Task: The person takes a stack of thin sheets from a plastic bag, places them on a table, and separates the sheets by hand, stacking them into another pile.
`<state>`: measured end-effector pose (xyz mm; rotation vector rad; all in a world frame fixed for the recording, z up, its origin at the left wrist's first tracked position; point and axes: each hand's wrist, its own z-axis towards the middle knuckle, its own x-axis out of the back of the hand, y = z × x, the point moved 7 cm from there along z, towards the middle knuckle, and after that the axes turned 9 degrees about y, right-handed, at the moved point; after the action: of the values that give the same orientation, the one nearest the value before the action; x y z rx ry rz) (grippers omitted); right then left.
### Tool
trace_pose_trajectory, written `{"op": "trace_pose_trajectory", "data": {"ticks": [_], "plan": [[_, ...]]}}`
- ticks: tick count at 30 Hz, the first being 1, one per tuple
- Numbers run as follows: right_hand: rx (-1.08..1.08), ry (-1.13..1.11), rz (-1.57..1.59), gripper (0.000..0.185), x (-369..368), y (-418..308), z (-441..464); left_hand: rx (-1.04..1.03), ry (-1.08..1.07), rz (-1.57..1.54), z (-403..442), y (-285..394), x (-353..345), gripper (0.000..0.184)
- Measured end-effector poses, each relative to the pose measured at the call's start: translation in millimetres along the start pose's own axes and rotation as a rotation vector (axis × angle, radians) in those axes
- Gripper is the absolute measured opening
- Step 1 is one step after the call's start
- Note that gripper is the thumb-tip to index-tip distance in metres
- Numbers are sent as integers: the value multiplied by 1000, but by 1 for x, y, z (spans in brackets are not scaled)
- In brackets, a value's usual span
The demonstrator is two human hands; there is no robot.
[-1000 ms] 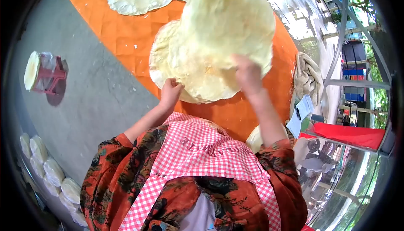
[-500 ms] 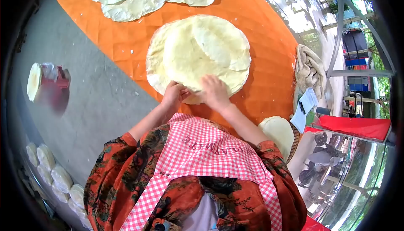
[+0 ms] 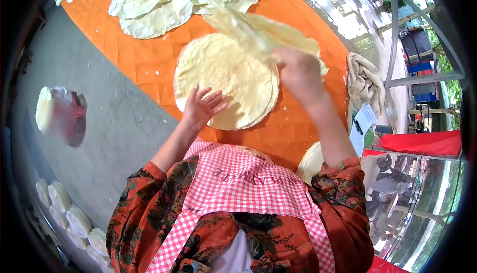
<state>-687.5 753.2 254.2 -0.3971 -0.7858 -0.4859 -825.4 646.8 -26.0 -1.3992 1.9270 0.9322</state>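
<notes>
A thin round flatbread (image 3: 268, 29), smeared by motion, hangs folded in the air from my right hand (image 3: 300, 72), whose fingers are closed on its near edge. Below it lies a stack of round pale flatbreads (image 3: 233, 86) on the orange cloth (image 3: 298, 109). My left hand (image 3: 202, 106) is over the near left side of this stack, palm up and fingers spread, holding nothing. Whether its wrist side touches the stack I cannot tell. The raised flatbread hides part of the stack's far right edge.
More flatbreads (image 3: 154, 0) overlap at the far side of the cloth. Another round stack (image 3: 311, 162) sits by my right forearm. A crumpled towel (image 3: 365, 81) and a paper (image 3: 361, 126) lie at right. Bagged packs (image 3: 79, 221) stand at lower left, a red object (image 3: 78, 105) above them.
My right hand has lifted one flatbread off the stack and swung it up and to the right. My left hand has let go, opened and turned palm up.
</notes>
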Motion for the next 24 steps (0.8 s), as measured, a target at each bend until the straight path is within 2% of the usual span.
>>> {"op": "trace_pose_trajectory", "data": {"ticks": [1, 4, 5, 8, 9, 11, 12, 13, 14, 16, 18, 19, 20, 21, 24], "plan": [[5, -60, -31, 8, -6, -15, -13, 5, -52, -26, 3, 3, 0, 81], [-33, -196, -15, 5, -60, -42, -71, 49, 198, -152, -8, 1, -2, 84], [-52, -248, 45, 5, -88, -41, -95, 42, -219, -113, -6, 1, -11, 85], [-71, -392, 105, 6, -120, -38, -107, 91, -280, -178, -12, -4, -13, 79], [-71, -440, 101, 7, -126, -32, -102, 59, -227, -185, -11, -2, -8, 77], [-69, -417, 74, 9, -99, -26, -50, -1, -115, -204, -7, 1, 9, 73], [-81, -403, 79, 10, -79, -21, -17, -20, -190, -194, -4, 7, 11, 67], [-89, -403, 119, 13, -44, -25, 22, -77, -117, -107, -4, 13, 15, 65], [-115, -350, 316, 13, -12, -29, 51, -137, -48, -20, -3, 21, 17, 63], [-98, -524, 412, 25, 8, 2, 91, -259, -35, 95, 1, 36, 22, 59], [-587, -537, 755, 34, 27, 42, 104, -336, -63, 121, 11, 48, 37, 56], [-642, -526, 780, 37, 27, 56, 102, -351, -101, 95, 20, 55, 47, 54], [-698, -514, 805, 40, 22, 73, 94, -365, -139, 68, 4, 61, 18, 53], [-757, -502, 832, 43, 13, 94, 83, -410, -220, 124, -19, 62, -10, 42], [-1008, -564, 1066, 53, -56, 172, -9, -371, -22, 224, 8, 65, 27, 41]]}}
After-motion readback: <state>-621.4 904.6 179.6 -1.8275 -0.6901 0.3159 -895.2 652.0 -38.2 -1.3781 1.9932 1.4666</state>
